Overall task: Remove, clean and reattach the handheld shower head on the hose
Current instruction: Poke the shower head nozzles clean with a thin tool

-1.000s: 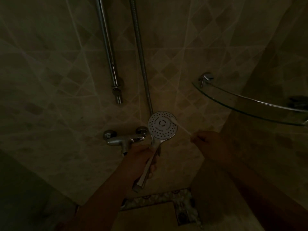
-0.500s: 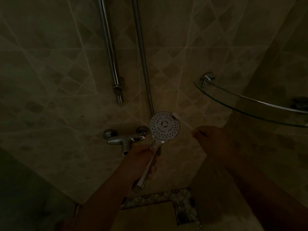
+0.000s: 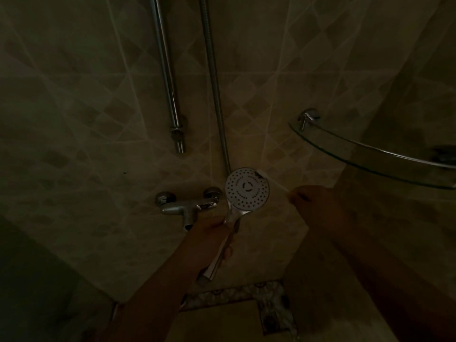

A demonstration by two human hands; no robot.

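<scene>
Dim tiled shower corner. Left hand (image 3: 214, 233) grips the shower head (image 3: 247, 189) by its handle, spray face toward the camera, likely so the nozzles can be cleaned. Right hand (image 3: 311, 201) pinches a thin stick (image 3: 274, 180) reaching the face's upper right edge. Hose (image 3: 214, 90) hangs behind, detached from the handle.

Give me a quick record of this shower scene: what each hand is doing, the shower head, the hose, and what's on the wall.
left hand: grips the shower head handle
right hand: pinches a thin white stick at the head's rim
shower head: off the hose, face toward camera
hose: hangs down the wall
wall: tap, rail, glass shelf
</scene>
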